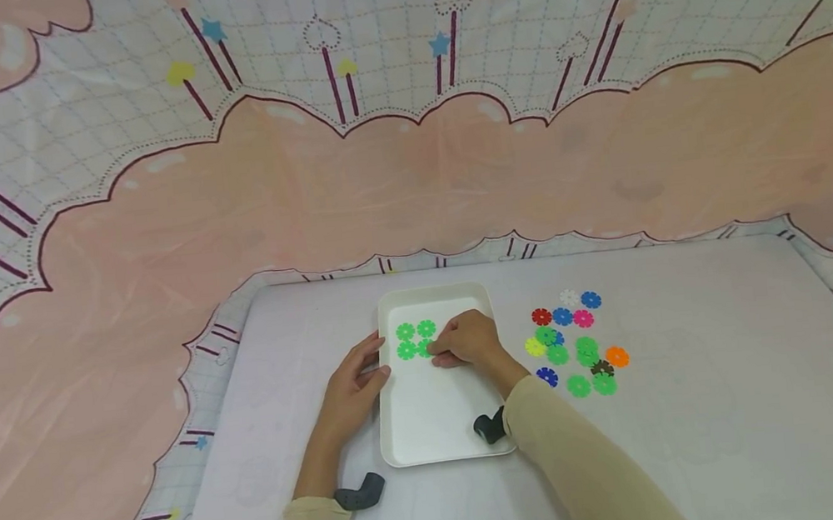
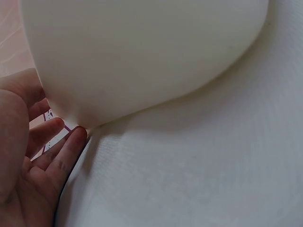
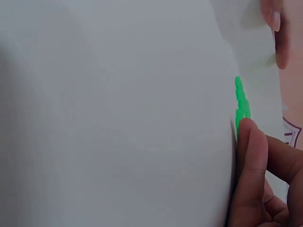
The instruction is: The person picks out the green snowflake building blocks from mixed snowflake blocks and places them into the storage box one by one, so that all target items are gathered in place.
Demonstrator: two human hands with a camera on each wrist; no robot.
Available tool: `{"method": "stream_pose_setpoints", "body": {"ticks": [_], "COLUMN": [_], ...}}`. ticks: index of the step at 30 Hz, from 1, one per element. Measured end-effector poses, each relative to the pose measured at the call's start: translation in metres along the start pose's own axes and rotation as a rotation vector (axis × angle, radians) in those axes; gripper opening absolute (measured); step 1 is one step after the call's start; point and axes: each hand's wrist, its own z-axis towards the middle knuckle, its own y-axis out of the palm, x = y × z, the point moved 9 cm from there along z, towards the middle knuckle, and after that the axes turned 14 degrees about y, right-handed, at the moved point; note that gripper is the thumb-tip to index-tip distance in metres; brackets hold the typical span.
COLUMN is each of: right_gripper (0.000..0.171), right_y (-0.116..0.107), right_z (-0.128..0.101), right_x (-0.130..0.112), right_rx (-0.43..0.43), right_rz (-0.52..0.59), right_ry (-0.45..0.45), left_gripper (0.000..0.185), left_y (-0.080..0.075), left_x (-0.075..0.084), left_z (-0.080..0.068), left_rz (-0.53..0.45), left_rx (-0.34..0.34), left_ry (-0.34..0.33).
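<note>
- Partly hidden, the fourth of the green snowflake-shaped plastic discs (image 1: 415, 340) lies under the fingertips of the right hand (image 1: 468, 340); the other three show whole, in the upper left part of the white rectangular plastic tray (image 1: 431, 413).
- Right hand: fingers bent down onto the lower right disc of the group, touching it; whether they pinch it or only press on it cannot be made out in the head view.
- In the right wrist view the discs appear only as a thin green edge (image 3: 242, 101) at the right of the frame, with a fingertip (image 3: 252, 137) against its lower end; the tray fills the rest as a blurred white field.
- Left hand (image 1: 351, 388): fingers straight and relaxed, laid along the tray's left rim just below the discs; it grips nothing.
- The left wrist view shows only the tray's rounded corner (image 2: 142, 56) and the fingers (image 2: 66, 151) touching it, with the pale tablecloth (image 2: 199, 175) beneath.
- The tray sits in the lower middle of the head view, its long axis running from the frame's bottom towards the top, away from the person.
- The four discs lie flat in a two-by-two block.
- To the right of the tray, apart from it, lies a loose cluster of mixed-colour plastic discs (image 1: 573, 344); some overlap, so their count is unclear.
</note>
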Motion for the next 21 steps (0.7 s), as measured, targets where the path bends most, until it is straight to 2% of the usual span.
{"method": "stream_pose_setpoints", "body": {"ticks": [8,15,21], "right_gripper": [0.022,0.023,0.023], "right_y": [-0.003,-0.014,-0.030], "right_z": [-0.003,-0.012,-0.022], "right_x": [-0.002,-0.009,-0.013], "right_rx": [-0.030,-0.029,-0.090], "right_rz": [0.051,-0.006,0.084], "right_ry": [0.033,-0.010,0.005], "left_gripper": [0.049,0.049,0.049], "left_y": [0.001,0.001,0.000], "left_x": [0.000,0.001,0.001], "left_z": [0.001,0.001,0.000], "left_rz": [0.011,0.007,0.012], "left_rx": [-0.008,0.003,0.011], "left_ry": [0.012,0.003,-0.010]}}
